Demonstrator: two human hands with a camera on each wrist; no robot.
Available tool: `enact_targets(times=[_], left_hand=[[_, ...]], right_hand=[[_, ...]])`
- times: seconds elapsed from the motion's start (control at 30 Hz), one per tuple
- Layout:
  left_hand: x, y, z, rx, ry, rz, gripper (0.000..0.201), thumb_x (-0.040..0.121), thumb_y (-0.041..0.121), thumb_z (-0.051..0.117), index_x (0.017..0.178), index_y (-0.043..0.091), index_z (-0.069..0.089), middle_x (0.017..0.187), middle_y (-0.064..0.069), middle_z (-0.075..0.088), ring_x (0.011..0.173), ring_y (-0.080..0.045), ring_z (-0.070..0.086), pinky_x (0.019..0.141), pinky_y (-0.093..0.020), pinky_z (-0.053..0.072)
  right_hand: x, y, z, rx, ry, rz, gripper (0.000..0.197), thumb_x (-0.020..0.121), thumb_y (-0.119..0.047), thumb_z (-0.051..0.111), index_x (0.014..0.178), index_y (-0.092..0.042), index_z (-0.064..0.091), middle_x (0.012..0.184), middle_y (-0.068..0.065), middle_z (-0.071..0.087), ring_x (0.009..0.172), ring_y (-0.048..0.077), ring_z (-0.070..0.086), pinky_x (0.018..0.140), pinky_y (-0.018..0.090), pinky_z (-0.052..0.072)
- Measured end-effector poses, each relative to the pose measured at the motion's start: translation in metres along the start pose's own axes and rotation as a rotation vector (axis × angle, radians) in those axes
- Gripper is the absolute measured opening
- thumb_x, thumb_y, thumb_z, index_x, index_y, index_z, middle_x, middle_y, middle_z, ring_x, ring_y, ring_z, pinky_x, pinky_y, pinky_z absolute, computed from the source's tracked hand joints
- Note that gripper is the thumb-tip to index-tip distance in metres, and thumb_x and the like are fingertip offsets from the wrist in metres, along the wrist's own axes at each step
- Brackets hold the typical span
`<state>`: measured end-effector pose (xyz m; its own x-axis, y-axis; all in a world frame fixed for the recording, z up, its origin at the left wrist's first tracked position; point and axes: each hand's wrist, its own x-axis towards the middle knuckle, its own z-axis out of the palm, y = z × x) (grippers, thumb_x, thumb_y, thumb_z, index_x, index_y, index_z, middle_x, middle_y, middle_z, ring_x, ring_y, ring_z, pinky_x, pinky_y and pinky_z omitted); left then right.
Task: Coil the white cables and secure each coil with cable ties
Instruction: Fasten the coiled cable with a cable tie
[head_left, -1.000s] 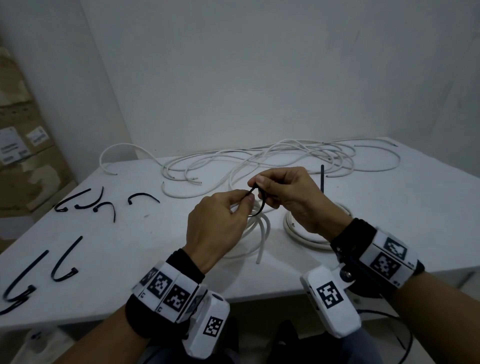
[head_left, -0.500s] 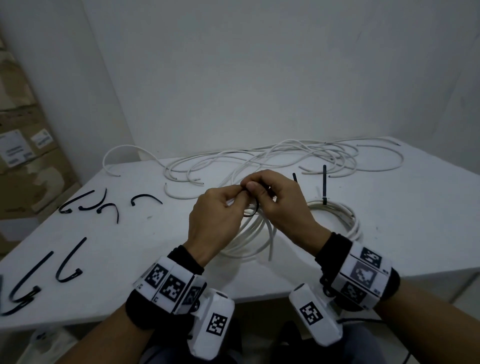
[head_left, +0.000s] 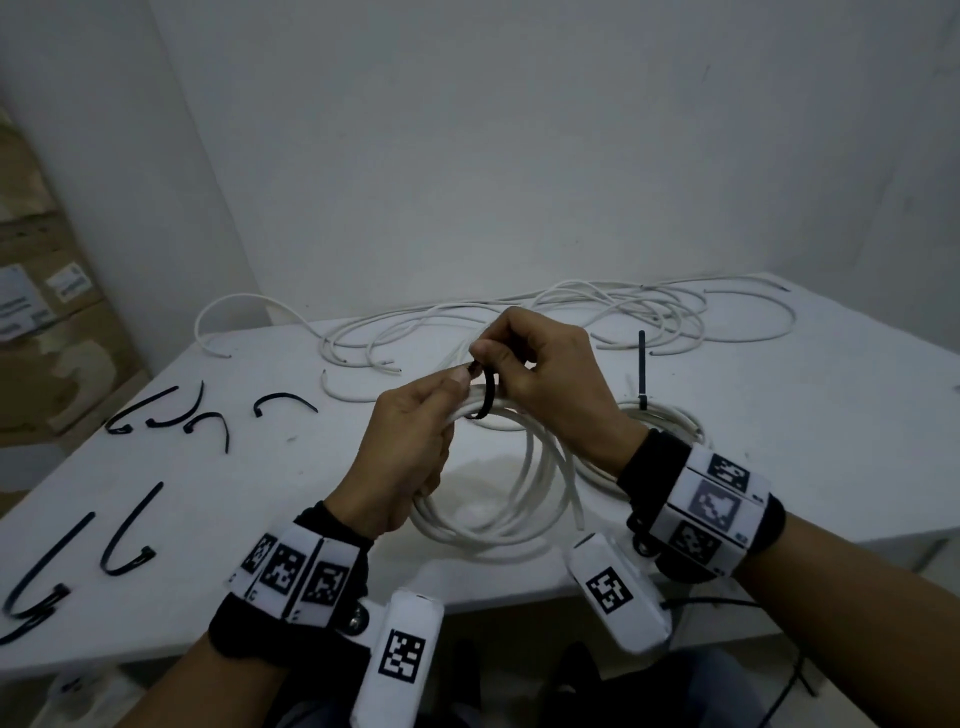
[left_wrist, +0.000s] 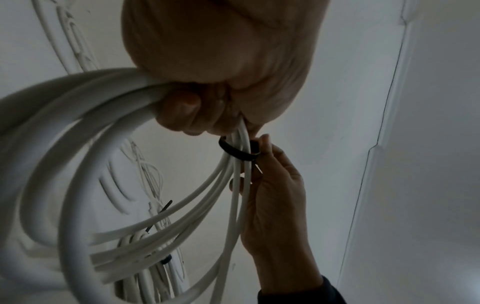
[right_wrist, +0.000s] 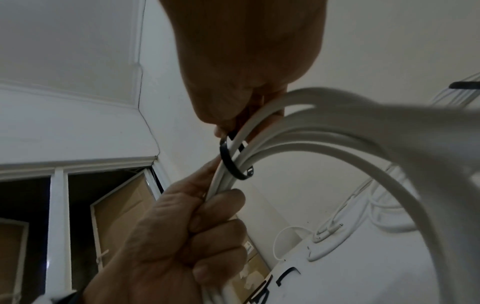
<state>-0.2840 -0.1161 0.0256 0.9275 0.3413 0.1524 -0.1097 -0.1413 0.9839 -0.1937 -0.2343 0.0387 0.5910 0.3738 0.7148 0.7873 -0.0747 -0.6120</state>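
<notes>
Currently: black tie looped round a held coil, both hands on it

Left hand has its fingers curled round the strands of the white coil, gripping the bundle at roughly the coil's 11 o'clock; thumb and forefinger tip meet at the black cable tie. Right hand sits just across, at 1 o'clock from the left, fingers curled, pinching the same tie from the other side. Tie forms a loose ring round the bunched strands; wrist views show a gap between ring and cable. Whether its tail has entered the head: cannot tell.

Coil hangs from the grip, its lower arc near the front edge of the tabletop; whether it rests there is unclear.

Second coil lies flat just behind the right wrist, at 3 o'clock from the held coil, already bound, its tie tail standing upright.

Loose white cables sprawl tangled along the far edge, 12 o'clock from the hands, one end arcing off toward 10 o'clock.

Spare black ties lie scattered at 9 o'clock, with more ties nearer the front left corner at 8 o'clock, all bent into hooks.

Cardboard boxes stand beyond the left edge
</notes>
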Motion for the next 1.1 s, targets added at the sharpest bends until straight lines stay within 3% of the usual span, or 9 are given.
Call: enact_targets(times=[0.13,0.2,0.37,0.53,0.7,0.83,0.9,1.0,1.1], left_hand=[[-0.004,-0.003,-0.002,-0.011,-0.004,0.033,0.032,0.086,0.049,0.055,0.115,0.04,0.066,0.047,0.0,0.028,0.04,-0.013,0.02,0.038,-0.019,0.022],[-0.004,-0.005,-0.001,-0.026,0.028,0.032,0.028,0.087,0.043,0.058,0.114,0.043,0.065,0.046,-0.001,0.027,0.04,-0.014,0.019,0.039,-0.019,0.02],[-0.004,-0.007,0.0,-0.081,0.036,0.017,0.026,0.091,0.035,0.06,0.115,0.031,0.07,0.049,-0.003,0.021,0.041,-0.014,0.015,0.041,-0.021,0.017],[-0.004,-0.006,0.002,-0.124,-0.011,-0.053,0.025,0.092,0.034,0.059,0.111,0.022,0.071,0.047,0.0,0.023,0.038,-0.012,0.016,0.041,-0.019,0.017],[-0.002,-0.006,0.002,-0.182,-0.048,-0.132,0.024,0.093,0.035,0.057,0.109,0.023,0.071,0.048,0.004,0.024,0.039,-0.01,0.016,0.037,-0.017,0.019],[-0.002,-0.011,-0.002,-0.185,-0.064,-0.159,0.022,0.094,0.038,0.056,0.104,0.026,0.072,0.051,0.004,0.021,0.042,-0.011,0.015,0.04,-0.019,0.016],[0.0,-0.011,-0.002,-0.169,-0.089,-0.151,0.021,0.095,0.039,0.054,0.098,0.026,0.071,0.052,0.004,0.021,0.043,-0.011,0.014,0.04,-0.018,0.016],[0.0,-0.011,-0.003,-0.11,-0.143,-0.109,0.023,0.095,0.039,0.053,0.108,0.028,0.069,0.051,0.003,0.024,0.041,-0.011,0.018,0.04,-0.018,0.02],[0.0,-0.009,-0.004,-0.019,-0.192,-0.043,0.028,0.095,0.04,0.051,0.111,0.027,0.07,0.054,-0.002,0.047,0.039,-0.015,0.035,0.04,-0.022,0.034]], right_hand=[[0.004,-0.004,0.001,-0.154,-0.143,-0.01,0.016,0.087,-0.019,0.065,0.076,-0.009,0.06,0.063,-0.002,0.059,0.057,0.012,0.051,0.057,0.021,0.041],[0.008,-0.005,0.0,-0.172,-0.201,-0.004,0.017,0.087,-0.02,0.066,0.073,-0.012,0.059,0.062,0.0,0.06,0.056,0.011,0.05,0.056,0.018,0.038],[0.019,-0.011,-0.003,-0.174,-0.272,0.032,0.02,0.086,-0.022,0.067,0.07,-0.013,0.058,0.063,0.002,0.061,0.057,0.009,0.05,0.057,0.019,0.038],[0.051,-0.028,-0.019,-0.217,-0.177,0.071,0.022,0.091,-0.025,0.06,0.075,-0.01,0.058,0.054,-0.006,0.053,0.046,0.006,0.049,0.053,0.021,0.037],[0.041,-0.027,-0.012,-0.082,-0.191,0.145,0.025,0.093,-0.028,0.057,0.079,-0.007,0.057,0.058,-0.002,0.058,0.044,0.001,0.052,0.051,0.018,0.04],[0.028,-0.02,-0.018,0.23,-0.371,0.267,0.025,0.092,-0.023,0.058,0.092,0.001,0.061,0.074,0.008,0.062,0.061,0.015,0.059,0.049,0.025,0.043],[0.024,-0.015,-0.019,0.102,-0.423,0.196,0.02,0.09,-0.018,0.062,0.091,0.002,0.063,0.077,0.013,0.064,0.064,0.016,0.06,0.053,0.026,0.047],[0.021,-0.009,-0.015,-0.112,-0.364,0.098,0.017,0.089,-0.017,0.064,0.084,0.0,0.065,0.071,0.008,0.065,0.068,0.023,0.062,0.062,0.033,0.05],[0.025,-0.011,-0.017,-0.117,-0.286,0.105,0.015,0.087,-0.018,0.065,0.08,-0.005,0.065,0.068,-0.006,0.065,0.065,0.01,0.063,0.059,0.02,0.049]])
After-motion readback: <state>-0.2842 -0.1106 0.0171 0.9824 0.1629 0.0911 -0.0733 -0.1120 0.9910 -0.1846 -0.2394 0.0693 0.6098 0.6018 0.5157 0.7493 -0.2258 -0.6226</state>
